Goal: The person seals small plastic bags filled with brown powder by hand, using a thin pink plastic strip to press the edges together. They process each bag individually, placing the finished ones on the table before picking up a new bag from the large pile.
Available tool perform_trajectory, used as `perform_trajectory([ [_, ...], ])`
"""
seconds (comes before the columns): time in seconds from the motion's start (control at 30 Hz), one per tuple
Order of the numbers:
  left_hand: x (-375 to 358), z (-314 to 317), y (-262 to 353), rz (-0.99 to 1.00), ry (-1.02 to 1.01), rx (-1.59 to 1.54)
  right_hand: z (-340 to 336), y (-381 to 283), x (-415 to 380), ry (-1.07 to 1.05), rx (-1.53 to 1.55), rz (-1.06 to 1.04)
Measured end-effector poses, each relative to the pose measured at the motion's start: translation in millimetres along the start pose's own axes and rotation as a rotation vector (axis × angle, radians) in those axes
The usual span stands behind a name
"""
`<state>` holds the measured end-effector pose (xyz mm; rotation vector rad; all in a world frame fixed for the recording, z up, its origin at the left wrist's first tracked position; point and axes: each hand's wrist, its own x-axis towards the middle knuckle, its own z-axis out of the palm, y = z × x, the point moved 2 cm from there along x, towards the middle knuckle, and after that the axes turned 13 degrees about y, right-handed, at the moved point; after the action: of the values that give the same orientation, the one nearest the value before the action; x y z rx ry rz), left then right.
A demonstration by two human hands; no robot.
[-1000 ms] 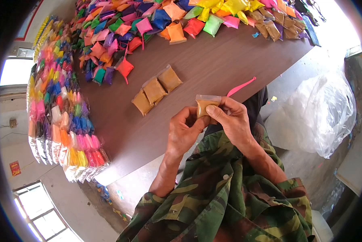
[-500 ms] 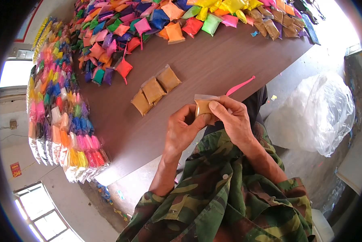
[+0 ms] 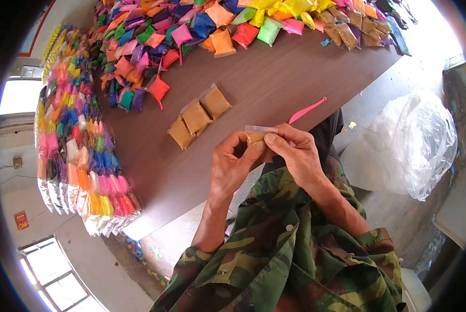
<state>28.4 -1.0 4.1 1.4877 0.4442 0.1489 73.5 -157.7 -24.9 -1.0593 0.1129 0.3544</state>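
Observation:
Between both hands, near the table's front edge, is a small clear packet with brown filling (image 3: 256, 137). My left hand (image 3: 232, 164) pinches its left side and lower part between thumb and fingers. On the other side my right hand (image 3: 299, 156) grips it, thumb pressed on the front. The packet's clear top flap points up, and fingers cover much of the rest. Three similar brown packets (image 3: 196, 117) lie in a slanting, touching row on the table, up and left of the hands. A pink plastic tool (image 3: 307, 110) rests just beyond my right hand.
The brown table (image 3: 144, 161) carries a heap of colourful packets (image 3: 165, 31) along its far side. Long bundles of packets (image 3: 82, 151) line its left side. A large clear plastic bag (image 3: 409, 145) stands at the right, beyond the table edge.
Both hands have shifted slightly left with the packet, which now sits a little more tilted and lower between the fingers. The packets on the table look unchanged.

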Motion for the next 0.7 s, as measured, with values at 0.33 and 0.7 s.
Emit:
perform_trajectory([
  [0.33, 0, 5, 5, 0.035, 0.018, 0.039, 0, -3, 1, -0.003, 0.010, 0.051],
  [0.7, 4, -5, -19, -0.016, 0.003, -0.038, 2, 0, -1, 0.028, -0.072, 0.004],
])
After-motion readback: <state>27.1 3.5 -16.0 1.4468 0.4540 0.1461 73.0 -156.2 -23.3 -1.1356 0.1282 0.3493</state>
